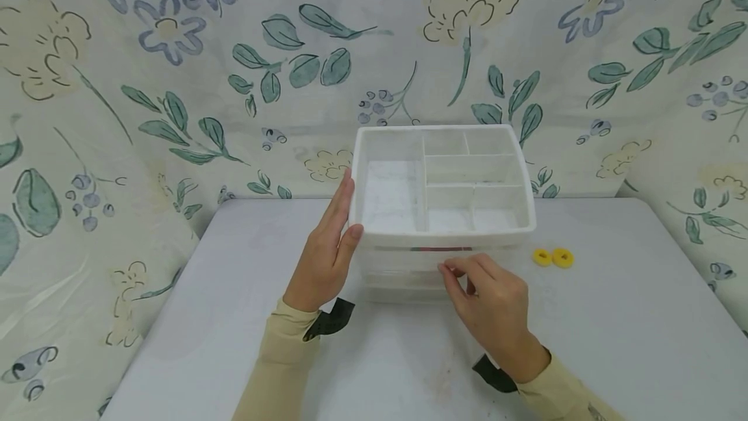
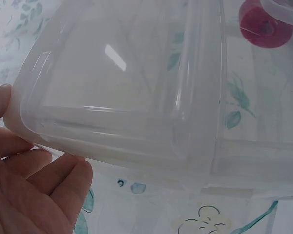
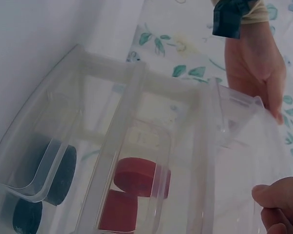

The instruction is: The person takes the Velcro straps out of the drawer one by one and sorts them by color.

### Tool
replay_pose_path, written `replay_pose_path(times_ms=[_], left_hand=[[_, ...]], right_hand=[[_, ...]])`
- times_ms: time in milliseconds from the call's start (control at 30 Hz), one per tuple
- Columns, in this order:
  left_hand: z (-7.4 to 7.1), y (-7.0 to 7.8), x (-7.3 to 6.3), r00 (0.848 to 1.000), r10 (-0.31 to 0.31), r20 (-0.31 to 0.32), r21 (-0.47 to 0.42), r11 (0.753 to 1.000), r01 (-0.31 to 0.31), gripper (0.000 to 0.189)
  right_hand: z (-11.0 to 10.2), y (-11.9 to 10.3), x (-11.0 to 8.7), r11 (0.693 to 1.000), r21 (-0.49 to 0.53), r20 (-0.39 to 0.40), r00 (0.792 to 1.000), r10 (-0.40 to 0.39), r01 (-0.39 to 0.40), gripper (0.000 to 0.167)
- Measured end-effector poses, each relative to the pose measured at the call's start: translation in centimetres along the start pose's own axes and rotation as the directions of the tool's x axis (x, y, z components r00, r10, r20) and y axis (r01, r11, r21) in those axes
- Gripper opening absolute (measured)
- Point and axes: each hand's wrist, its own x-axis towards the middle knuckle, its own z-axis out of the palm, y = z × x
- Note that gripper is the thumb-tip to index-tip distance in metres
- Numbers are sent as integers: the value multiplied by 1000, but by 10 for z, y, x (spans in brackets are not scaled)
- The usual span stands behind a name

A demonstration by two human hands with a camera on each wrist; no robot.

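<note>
A white organizer (image 1: 444,239) with a divided top tray and see-through drawers stands in front of me. My left hand (image 1: 321,258) rests along its left side, fingers nearly straight and the thumb at the front corner. At the front, my right hand (image 1: 491,304) has thumb and forefinger together on the clear drawer front (image 3: 234,180), pinching near its edge; the other fingers are curled. Through the plastic, red discs (image 3: 136,176) show in one tier and dark teal discs (image 3: 61,173) in another. The left wrist view also shows a red disc (image 2: 266,24) inside.
Two yellow rings (image 1: 552,257) lie on the white table (image 1: 631,317) to the right of the organizer. Behind and beside the table hangs a flower-patterned cloth (image 1: 327,96). Black straps (image 1: 330,319) circle both wrists.
</note>
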Motion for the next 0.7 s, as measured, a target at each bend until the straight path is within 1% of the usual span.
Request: replay_pose_path(times_ms=[300, 700], left_hand=[[0, 1, 0, 1000, 7, 1, -5, 1000, -7, 64], [0, 0, 0, 1000, 14, -3, 0, 1000, -14, 63]], right_hand=[[5, 2, 2, 1000, -8, -29, 1000, -3, 2, 14], [10, 3, 3, 1000, -1, -61, 998, -7, 7, 11]])
